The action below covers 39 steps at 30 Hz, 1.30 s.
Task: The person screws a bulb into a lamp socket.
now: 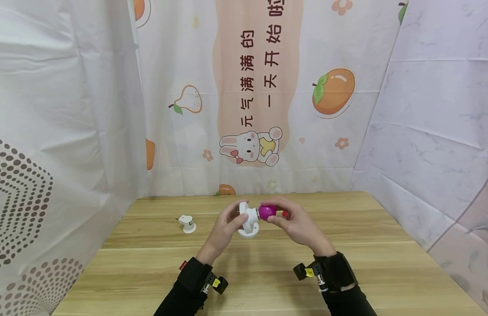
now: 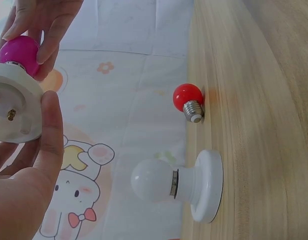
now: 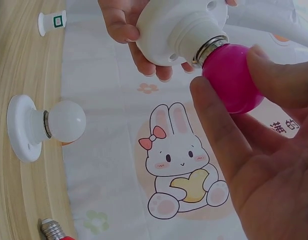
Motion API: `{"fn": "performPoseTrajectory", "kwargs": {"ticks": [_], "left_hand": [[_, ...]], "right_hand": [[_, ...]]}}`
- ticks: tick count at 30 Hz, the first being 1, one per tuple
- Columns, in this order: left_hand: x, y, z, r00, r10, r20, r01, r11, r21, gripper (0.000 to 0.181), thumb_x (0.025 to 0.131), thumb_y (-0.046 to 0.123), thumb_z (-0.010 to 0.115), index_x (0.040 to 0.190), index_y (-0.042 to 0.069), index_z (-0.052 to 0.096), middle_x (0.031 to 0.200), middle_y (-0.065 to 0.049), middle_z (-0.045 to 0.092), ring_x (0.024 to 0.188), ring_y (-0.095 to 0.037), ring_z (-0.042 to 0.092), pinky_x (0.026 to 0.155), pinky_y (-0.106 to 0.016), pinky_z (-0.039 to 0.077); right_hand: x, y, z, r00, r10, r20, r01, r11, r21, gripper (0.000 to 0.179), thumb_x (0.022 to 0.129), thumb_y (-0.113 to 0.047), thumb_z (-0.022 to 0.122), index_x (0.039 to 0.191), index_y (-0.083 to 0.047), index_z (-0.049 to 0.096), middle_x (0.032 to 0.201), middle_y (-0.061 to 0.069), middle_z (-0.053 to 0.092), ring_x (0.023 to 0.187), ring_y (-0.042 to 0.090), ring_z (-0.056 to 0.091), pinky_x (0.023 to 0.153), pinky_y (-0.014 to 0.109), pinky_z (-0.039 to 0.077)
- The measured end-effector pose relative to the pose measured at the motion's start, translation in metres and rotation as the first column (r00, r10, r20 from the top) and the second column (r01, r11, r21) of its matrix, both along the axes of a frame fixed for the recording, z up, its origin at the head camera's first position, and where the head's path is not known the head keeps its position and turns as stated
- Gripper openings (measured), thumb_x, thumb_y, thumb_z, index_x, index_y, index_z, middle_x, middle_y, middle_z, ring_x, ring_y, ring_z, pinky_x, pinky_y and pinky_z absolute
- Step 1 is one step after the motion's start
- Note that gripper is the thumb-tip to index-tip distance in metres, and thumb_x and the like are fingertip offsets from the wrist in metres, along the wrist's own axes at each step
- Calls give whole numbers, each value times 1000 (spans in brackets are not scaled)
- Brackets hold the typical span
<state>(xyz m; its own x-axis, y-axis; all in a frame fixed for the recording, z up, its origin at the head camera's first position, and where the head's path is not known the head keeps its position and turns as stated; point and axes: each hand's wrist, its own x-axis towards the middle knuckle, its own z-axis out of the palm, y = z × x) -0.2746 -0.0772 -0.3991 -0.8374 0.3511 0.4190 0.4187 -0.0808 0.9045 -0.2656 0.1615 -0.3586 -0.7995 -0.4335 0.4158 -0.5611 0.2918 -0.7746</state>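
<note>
My left hand (image 1: pixel 224 226) grips a white lamp holder (image 3: pixel 166 37) by its round base, raised above the table. Brass terminals (image 2: pixel 11 115) show on the base's underside in the left wrist view. A magenta bulb (image 3: pixel 233 77) sits at the socket mouth, with a ring of its metal screw cap showing. The fingers and thumb of my right hand (image 1: pixel 301 224) pinch this bulb from its round end. On the table below stands a second lamp holder (image 2: pixel 209 185) with a white bulb (image 2: pixel 153 180) in it.
A red bulb (image 2: pixel 188 97) lies on the wooden table (image 1: pixel 149 263), mostly behind my right hand in the head view. To the left stands a small white plug-like piece (image 1: pixel 186 223). Printed curtains (image 1: pixel 181 145) close off the back and sides.
</note>
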Motion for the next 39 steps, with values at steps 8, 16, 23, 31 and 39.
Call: {"fn": "performPoseTrajectory", "kwargs": {"ticks": [8,16,23,31,39], "left_hand": [[0,0,-1,1000,6,-10,-6,1000,-5,51,101,25,55,146,1,48,117,-14,59,102,-24,61,81,-33,56],[-1,-1,-1,1000,22,-5,-22,1000,-22,52,100,24,57,147,3,49,118,-15,61,103,-23,61,82,-32,56],[-2,-2,-3,999,25,-20,-26,999,-35,51,100,21,57,147,3,49,117,-15,62,103,-22,61,81,-31,55],[1,-1,-1,999,20,-40,-22,999,-35,54,99,26,58,147,1,48,116,-14,61,103,-25,60,80,-31,55],[0,-1,-2,999,32,-42,-34,998,-46,55,99,27,60,148,4,49,120,-15,61,108,-27,60,82,-34,56]], "right_hand": [[1,-1,1,1000,-12,12,12,1000,4,33,97,-14,69,130,-18,68,134,4,64,115,28,57,89,40,52],[-1,-1,-1,1000,-26,13,26,1000,4,35,99,-18,68,133,-12,67,132,8,66,113,28,60,88,37,53],[-2,-2,-1,999,-21,30,21,1000,-1,35,100,-18,66,133,-8,66,130,12,67,108,27,63,85,31,55],[-2,-2,-1,998,-23,55,23,1000,-12,35,101,-19,65,133,-5,65,124,13,68,103,25,63,83,31,57],[-1,-4,-1,997,-33,72,35,999,-27,34,102,-17,63,132,-2,65,121,16,68,102,25,66,82,31,58]]}}
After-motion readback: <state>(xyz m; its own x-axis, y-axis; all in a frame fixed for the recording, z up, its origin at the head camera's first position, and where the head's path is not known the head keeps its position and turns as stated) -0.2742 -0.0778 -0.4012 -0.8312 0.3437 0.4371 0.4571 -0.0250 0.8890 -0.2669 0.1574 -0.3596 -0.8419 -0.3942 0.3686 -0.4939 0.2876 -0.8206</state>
